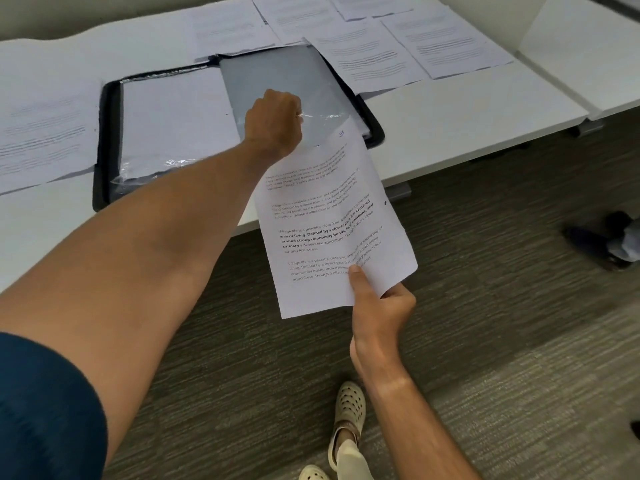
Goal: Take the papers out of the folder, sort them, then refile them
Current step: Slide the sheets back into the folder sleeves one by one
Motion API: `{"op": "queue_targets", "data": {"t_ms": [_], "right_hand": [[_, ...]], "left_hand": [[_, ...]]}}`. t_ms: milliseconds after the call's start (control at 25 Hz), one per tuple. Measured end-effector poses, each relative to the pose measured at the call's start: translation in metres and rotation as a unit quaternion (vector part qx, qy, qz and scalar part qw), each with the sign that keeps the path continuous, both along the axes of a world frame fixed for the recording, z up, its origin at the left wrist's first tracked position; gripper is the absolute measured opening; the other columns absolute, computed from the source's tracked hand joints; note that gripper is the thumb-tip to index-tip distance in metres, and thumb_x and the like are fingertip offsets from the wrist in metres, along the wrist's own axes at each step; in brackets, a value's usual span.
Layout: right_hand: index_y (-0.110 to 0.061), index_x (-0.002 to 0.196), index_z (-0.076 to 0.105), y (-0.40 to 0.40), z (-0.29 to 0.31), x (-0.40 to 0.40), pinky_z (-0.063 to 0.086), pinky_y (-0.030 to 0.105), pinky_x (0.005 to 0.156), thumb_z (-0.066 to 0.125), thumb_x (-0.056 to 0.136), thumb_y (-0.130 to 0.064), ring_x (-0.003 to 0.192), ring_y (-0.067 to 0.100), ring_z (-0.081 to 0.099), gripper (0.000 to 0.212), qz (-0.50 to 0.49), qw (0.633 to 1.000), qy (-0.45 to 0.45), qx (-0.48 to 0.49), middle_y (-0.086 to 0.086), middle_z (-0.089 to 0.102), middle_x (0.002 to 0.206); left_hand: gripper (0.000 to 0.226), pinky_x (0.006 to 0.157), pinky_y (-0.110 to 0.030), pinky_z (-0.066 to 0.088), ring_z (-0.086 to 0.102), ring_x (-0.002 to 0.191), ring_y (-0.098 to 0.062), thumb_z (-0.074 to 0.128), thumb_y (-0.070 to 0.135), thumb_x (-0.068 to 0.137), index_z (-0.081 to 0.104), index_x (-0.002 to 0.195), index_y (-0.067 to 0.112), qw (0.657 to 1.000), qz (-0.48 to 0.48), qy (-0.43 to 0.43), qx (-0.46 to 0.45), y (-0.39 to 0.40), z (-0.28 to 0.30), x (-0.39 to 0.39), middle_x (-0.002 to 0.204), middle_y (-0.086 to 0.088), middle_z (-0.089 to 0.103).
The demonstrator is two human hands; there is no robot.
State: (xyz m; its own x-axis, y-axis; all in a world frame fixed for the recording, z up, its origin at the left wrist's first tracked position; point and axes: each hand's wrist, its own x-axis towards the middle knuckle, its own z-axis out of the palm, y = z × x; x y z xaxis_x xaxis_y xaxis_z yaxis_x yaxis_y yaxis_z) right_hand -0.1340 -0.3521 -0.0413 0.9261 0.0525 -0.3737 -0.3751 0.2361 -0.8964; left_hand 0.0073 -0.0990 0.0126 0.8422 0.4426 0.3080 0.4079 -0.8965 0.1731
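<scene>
The sheet (332, 220) could buckle at the mouth of the clear sleeve (294, 98) if I push crookedly. My left hand (275, 121) reaches over the open folder (104, 140) on the table (467, 112), fingers curled around the sleeve's edge. My right hand (377, 306) pinches the sheet's lower corner, thumb on top.
</scene>
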Motion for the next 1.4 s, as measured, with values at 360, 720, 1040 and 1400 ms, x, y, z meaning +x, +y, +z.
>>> {"op": "queue_targets", "data": {"t_ms": [360,720,1040,1400], "right_hand": [[-0.021,0.088,0.072,-0.004,0.005,0.028,0.060,0.033,0.080,0.072,0.084,0.004,0.092,0.015,0.074,0.025,0.035,0.999,0.017,-0.002,0.000,0.077,0.095],[-0.029,0.091,0.069,-0.002,0.016,0.051,0.060,0.031,0.082,0.070,0.088,-0.001,0.092,0.009,0.073,0.028,-0.017,1.000,-0.011,0.010,-0.005,0.076,0.098],[-0.040,0.085,0.064,0.007,0.018,0.041,0.058,0.022,0.071,0.069,0.093,-0.014,0.087,0.000,0.071,0.027,-0.064,0.994,-0.072,-0.048,-0.020,0.071,0.085],[-0.037,0.087,0.065,0.026,0.020,0.009,0.055,0.015,0.064,0.066,0.094,-0.009,0.084,-0.001,0.071,0.028,-0.024,0.996,-0.079,-0.026,-0.022,0.072,0.082]], "left_hand": [[0.018,0.072,-0.036,0.048,0.064,0.085,-0.034,0.057,0.017,0.095,0.069,0.097,0.004,1.000,-0.026,-0.006,0.009,-0.013,0.013,0.024,0.093,-0.012,0.065],[0.022,0.075,-0.041,0.052,0.065,0.088,-0.032,0.062,0.023,0.094,0.068,0.110,0.009,0.996,-0.078,0.029,0.030,-0.009,0.011,0.024,0.106,-0.012,0.067],[0.012,0.080,-0.041,0.052,0.063,0.096,-0.035,0.066,0.013,0.088,0.072,0.098,0.010,0.997,-0.057,0.056,-0.022,0.032,0.007,-0.003,0.099,-0.014,0.070],[0.013,0.082,-0.038,0.051,0.063,0.090,-0.033,0.070,0.012,0.085,0.073,0.093,0.002,0.997,-0.068,0.017,-0.034,0.033,0.016,-0.004,0.091,-0.015,0.071]]}}
